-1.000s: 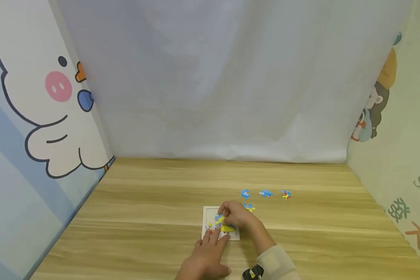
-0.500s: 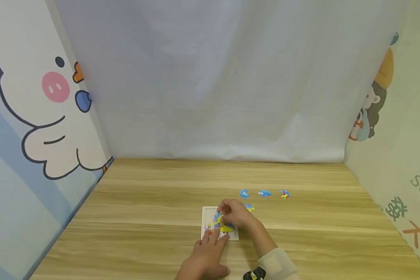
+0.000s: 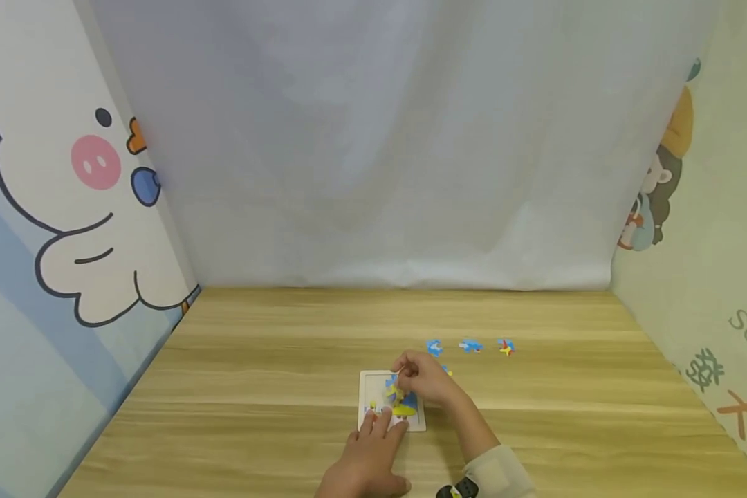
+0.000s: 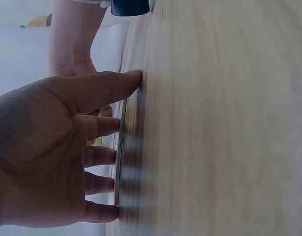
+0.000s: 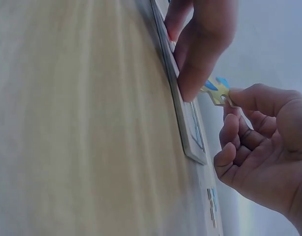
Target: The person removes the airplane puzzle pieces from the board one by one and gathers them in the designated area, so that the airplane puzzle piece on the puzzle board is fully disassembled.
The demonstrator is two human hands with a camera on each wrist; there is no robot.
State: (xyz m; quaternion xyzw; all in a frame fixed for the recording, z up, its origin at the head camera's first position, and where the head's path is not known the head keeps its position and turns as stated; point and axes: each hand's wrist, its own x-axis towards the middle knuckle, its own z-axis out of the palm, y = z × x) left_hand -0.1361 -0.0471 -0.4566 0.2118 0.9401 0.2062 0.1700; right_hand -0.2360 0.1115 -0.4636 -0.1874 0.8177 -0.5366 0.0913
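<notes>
A small white-edged puzzle board lies on the table, with some pieces fitted along its near side. My right hand pinches a yellow and blue puzzle piece between thumb and index finger. In the right wrist view that piece is tilted and raised off the board. The fingertips of my left hand rest spread on the board's near edge, and its thumb touches the tabletop. Part of the board is hidden beneath both hands.
Beyond the board lie loose puzzle pieces: a blue one, another blue one and a red, yellow and blue one. Another piece is partly hidden behind my right hand. A grey-white sheet hangs behind the table.
The pinched piece has turned and shifted slightly over the board. My right hand now covers more of the nearest loose piece. My left hand stays in place on the board.
</notes>
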